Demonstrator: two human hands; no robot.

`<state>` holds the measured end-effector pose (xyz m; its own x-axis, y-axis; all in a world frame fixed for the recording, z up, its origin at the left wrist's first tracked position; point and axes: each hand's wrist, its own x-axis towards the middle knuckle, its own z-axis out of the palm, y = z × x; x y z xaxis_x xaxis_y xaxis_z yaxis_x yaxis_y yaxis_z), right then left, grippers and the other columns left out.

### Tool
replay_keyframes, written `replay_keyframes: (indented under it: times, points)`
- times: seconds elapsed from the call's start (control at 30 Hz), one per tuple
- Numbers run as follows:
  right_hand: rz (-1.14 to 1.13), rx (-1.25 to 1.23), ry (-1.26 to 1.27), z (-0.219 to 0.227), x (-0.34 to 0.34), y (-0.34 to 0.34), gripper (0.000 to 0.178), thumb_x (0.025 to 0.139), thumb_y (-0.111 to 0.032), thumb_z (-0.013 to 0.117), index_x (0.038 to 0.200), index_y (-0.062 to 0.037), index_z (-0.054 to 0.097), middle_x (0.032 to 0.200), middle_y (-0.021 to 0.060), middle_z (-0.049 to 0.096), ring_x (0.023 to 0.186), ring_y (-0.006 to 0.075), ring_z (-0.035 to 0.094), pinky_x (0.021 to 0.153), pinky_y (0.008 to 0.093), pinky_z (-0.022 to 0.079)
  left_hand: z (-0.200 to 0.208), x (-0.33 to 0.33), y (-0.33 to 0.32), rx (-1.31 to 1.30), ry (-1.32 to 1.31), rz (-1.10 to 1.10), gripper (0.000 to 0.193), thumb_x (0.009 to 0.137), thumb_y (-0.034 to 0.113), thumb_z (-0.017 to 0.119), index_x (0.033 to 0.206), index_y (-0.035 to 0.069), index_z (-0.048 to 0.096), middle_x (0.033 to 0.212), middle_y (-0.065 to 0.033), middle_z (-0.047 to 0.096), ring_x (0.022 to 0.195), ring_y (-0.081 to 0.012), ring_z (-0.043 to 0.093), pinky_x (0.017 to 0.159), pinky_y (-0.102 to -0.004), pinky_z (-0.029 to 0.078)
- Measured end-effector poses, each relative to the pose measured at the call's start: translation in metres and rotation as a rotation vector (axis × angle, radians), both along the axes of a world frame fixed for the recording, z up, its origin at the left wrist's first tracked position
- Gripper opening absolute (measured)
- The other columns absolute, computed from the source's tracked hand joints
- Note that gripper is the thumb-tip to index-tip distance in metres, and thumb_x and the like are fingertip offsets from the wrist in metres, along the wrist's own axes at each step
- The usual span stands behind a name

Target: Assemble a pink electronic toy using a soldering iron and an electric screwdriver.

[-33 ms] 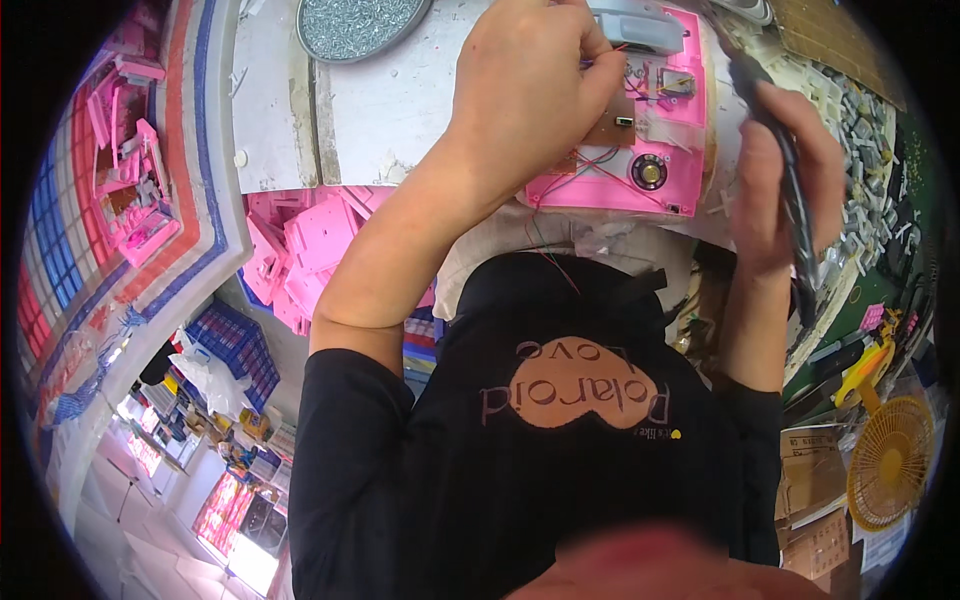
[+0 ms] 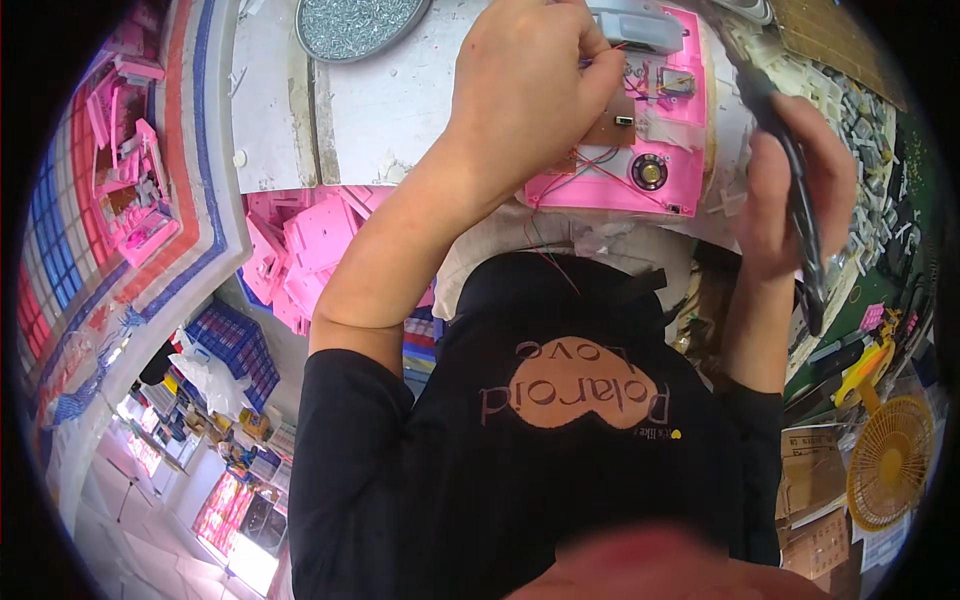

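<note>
A pink plastic housing (image 2: pixel 612 196) lies on the white bench with its inside up. It holds a round speaker (image 2: pixel 649 173), a brown circuit board (image 2: pixel 607 131), a small metal-cased part (image 2: pixel 676 82) and thin coloured wires. Across its far end sits a grey plastic piece (image 2: pixel 640 31). My left hand (image 2: pixel 535 85) is closed in a pinch over the housing's left side; a red wire end shows by the thumb, but the fingertips and what they grip are hidden. To the right, my right hand (image 2: pixel 795 195) is wrapped round a slim black soldering iron (image 2: pixel 790 150), its front end blurred.
A round tray (image 2: pixel 365 58) of small metal screws stands at the far left. Pink housings (image 2: pixel 318 235) are piled below the bench's left part. Many small grey pieces (image 2: pixel 868 180) lie at the right. A yellow fan (image 2: pixel 890 463) is at lower right.
My right hand has shifted slightly to the right and toward me with the soldering iron. My left hand and the pink housing stay in place.
</note>
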<state>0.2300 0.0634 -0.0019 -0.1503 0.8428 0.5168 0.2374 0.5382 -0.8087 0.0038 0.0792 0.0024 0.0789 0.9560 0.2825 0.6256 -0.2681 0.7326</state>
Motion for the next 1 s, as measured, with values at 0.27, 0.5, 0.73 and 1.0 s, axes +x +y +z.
replay_keyframes:
  times: [0.27,0.5,0.73,1.0]
  points:
    - [0.230,0.197,-0.064,0.001,0.017,0.006,0.026,0.082,-0.004,0.072,0.105,0.0054,0.065,0.077,0.0139,0.062,0.067,0.0245,0.057,0.065,0.0346,0.045,0.001,0.001,-0.002,-0.052,-0.048,0.016,0.012,0.078,0.001,0.071,0.073,-0.005,0.062,0.091,-0.0169,0.059,0.078,-0.0314,0.061,0.069,-0.0388,0.051]
    - [0.244,0.233,-0.088,-0.002,0.010,0.008,0.024,0.081,-0.006,0.074,0.102,0.0037,0.067,0.076,0.0112,0.064,0.063,0.0242,0.058,0.062,0.0346,0.045,0.001,0.001,-0.002,-0.096,-0.057,0.020,0.012,0.079,0.001,0.071,0.074,-0.005,0.063,0.091,-0.0172,0.059,0.080,-0.0313,0.061,0.070,-0.0385,0.051]
    - [0.249,0.239,-0.111,-0.003,0.008,0.010,0.024,0.079,-0.004,0.075,0.101,0.0027,0.068,0.074,0.0112,0.063,0.061,0.0251,0.057,0.061,0.0353,0.045,0.012,0.004,-0.004,-0.078,-0.008,0.034,0.011,0.079,0.001,0.071,0.074,-0.005,0.063,0.092,-0.0174,0.060,0.080,-0.0312,0.061,0.070,-0.0384,0.051]
    - [0.252,0.272,-0.104,0.001,0.007,0.010,0.026,0.080,-0.004,0.075,0.103,0.0033,0.067,0.073,0.0103,0.063,0.060,0.0245,0.057,0.061,0.0354,0.044,0.001,0.000,-0.005,-0.096,-0.082,0.013,0.012,0.081,0.003,0.072,0.075,-0.004,0.063,0.093,-0.0161,0.060,0.077,-0.0284,0.062,0.068,-0.0363,0.051]
